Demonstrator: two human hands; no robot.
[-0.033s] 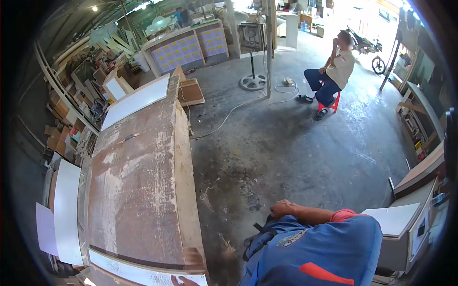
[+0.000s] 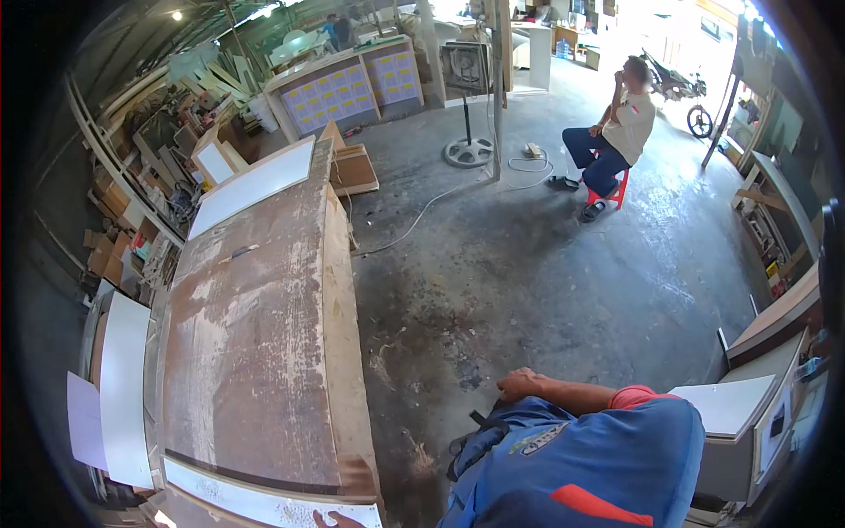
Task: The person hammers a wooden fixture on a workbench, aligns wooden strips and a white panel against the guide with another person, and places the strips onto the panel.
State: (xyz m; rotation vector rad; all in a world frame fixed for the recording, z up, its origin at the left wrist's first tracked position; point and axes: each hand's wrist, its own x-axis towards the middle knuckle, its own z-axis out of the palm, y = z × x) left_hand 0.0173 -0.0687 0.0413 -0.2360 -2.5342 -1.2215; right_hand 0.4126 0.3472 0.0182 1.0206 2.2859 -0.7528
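Note:
At the lower edge, my left hand point(image 2: 337, 519) shows only in part, fingers apart, touching a long white board point(image 2: 255, 500) with dark specks. The board lies across the near end of a worn brown wooden workbench point(image 2: 255, 352). My right hand point(image 2: 521, 385) is held in front of my body, above a dark strap or bag point(image 2: 480, 437) against my blue shirt point(image 2: 607, 449). Its fingers look curled in, and their undersides are hidden. Another white panel point(image 2: 255, 187) rests at the bench's far end.
A person point(image 2: 616, 132) sits on a red stool point(image 2: 621, 189) at the far right. A pole point(image 2: 497, 106) and a round grey base point(image 2: 467, 152) stand ahead, with a cable point(image 2: 414, 224) along the floor. White panels point(image 2: 125, 387) lean left of the bench; a cabinet point(image 2: 739, 440) stands right.

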